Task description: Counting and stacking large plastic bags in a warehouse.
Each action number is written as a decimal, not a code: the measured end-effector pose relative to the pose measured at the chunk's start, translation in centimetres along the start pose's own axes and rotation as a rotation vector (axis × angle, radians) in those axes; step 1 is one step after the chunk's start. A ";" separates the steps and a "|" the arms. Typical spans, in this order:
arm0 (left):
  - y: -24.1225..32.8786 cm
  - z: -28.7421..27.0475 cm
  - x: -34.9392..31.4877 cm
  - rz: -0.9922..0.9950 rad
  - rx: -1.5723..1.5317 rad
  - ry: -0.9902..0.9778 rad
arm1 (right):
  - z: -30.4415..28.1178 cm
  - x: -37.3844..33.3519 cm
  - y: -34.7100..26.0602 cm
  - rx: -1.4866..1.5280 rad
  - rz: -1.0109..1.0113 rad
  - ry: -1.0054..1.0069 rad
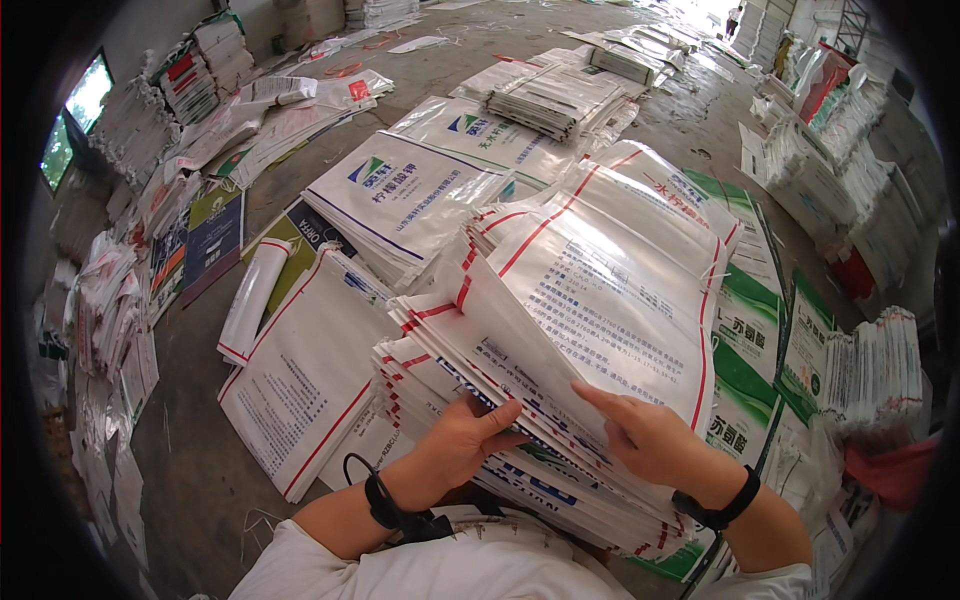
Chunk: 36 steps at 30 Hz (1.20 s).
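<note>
A thick stack of white printed sacks point(610, 290) with red stripes lies right in front of me, its layered edges facing my body. My left hand point(455, 450) is closed on the near left edges of several sacks, thumb on top. The upper sacks are bent up there, so their folded edges point(430, 320) fan apart. My right hand point(650, 435) rests against the near side of the raised sacks, index finger stretched along the printed surface and the other fingers partly bent. Black bands circle both wrists.
Flat white sacks with blue print point(400, 190) lie beyond the stack, and a striped pile point(300, 400) lies left beside a rolled sack point(257, 290). Green-and-white sacks point(745, 330) spread to the right. Bundles point(835, 170) line the right side; a distant person point(733, 20) stands by the doorway.
</note>
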<state>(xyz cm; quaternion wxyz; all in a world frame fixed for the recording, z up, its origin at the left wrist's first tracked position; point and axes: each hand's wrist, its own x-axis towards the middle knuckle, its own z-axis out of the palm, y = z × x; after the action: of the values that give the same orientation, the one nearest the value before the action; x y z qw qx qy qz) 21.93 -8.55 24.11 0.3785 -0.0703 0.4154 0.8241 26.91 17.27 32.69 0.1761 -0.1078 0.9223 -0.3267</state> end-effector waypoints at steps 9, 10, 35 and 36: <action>0.1 0.5 -0.1 -0.002 0.001 0.018 | 1.1 0.0 0.9 -0.057 -0.115 0.012; 0.2 0.6 -0.1 -0.010 0.000 0.023 | 1.0 0.0 0.7 -0.084 -0.107 0.010; -0.1 0.1 0.0 0.008 0.008 0.005 | 0.0 0.2 0.0 -0.063 0.032 -0.010; -0.1 0.1 0.0 0.009 0.008 0.007 | 0.0 0.3 0.1 -0.014 0.019 0.010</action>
<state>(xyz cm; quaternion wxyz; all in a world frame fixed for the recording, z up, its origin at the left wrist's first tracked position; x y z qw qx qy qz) 22.00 -8.43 24.17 0.3738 -0.0698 0.4203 0.8239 26.67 17.23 32.55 0.1736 -0.0988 0.9265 -0.3189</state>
